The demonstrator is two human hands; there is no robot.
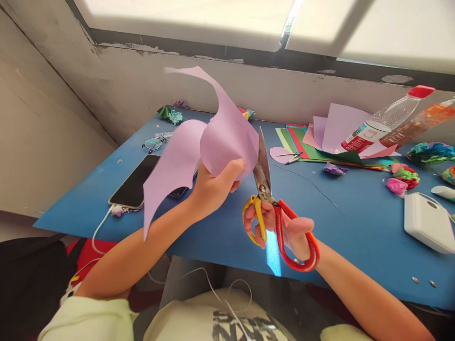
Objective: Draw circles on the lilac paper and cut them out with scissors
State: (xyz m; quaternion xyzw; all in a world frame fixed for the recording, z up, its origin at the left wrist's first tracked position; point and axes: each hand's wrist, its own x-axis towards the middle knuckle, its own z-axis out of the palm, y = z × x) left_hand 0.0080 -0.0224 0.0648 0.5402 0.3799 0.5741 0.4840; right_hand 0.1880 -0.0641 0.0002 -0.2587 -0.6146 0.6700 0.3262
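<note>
My left hand (216, 187) pinches a sheet of purple paper (229, 135) above the blue table. The sheet is partly cut: a rounded part sits at my fingers, and curved strips curl away from it to the upper left and lower left. My right hand (284, 227) has its fingers through the handles of a pair of scissors (263, 180), one handle yellow and one red. The blades point up along the right edge of the paper. They look nearly closed; I cannot tell whether paper lies between them.
Behind my left arm lie a phone (133, 182) on a white cable and glasses (152, 143). Coloured paper sheets (320, 149), a purple paper oval (280, 155) and plastic bottles (386, 121) are at the back right. A white device (426, 222) and paper flowers (405, 175) stand at the right.
</note>
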